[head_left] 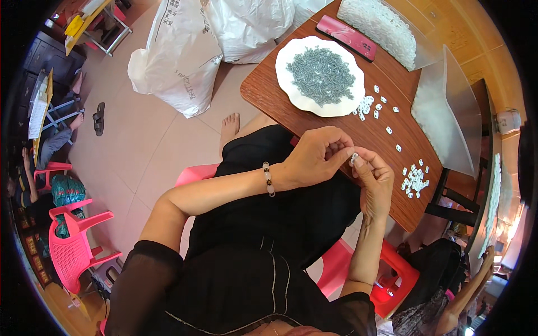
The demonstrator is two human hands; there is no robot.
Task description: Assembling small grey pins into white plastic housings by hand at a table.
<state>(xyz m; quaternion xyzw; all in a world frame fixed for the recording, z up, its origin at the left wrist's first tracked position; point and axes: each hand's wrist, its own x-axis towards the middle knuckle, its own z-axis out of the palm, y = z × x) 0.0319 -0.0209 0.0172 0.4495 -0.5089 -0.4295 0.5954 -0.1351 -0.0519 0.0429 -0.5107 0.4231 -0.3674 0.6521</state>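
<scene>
My left hand (316, 157), with a beaded bracelet on its wrist, meets my right hand (375, 182) over the near edge of the wooden table (386, 162). Between the thumb and fingers of my right hand is a small white plastic piece (354, 158) with dark holes. My left thumb and forefinger are pinched together against it; anything they hold is too small to make out. Just beyond, a scalloped white plate (288, 92) carries a heap of small grey screws (322, 75). Similar white pieces (367, 105) lie beside the plate, and another pile (414, 182) sits to the right.
A pink case (346, 38) lies behind the plate. Clear-walled bins of white pieces (386, 31) stand at the table's far side and right. Large white sacks (182, 61) are on the floor. At left are a pink chair (73, 246), a slipper (99, 119) and other people.
</scene>
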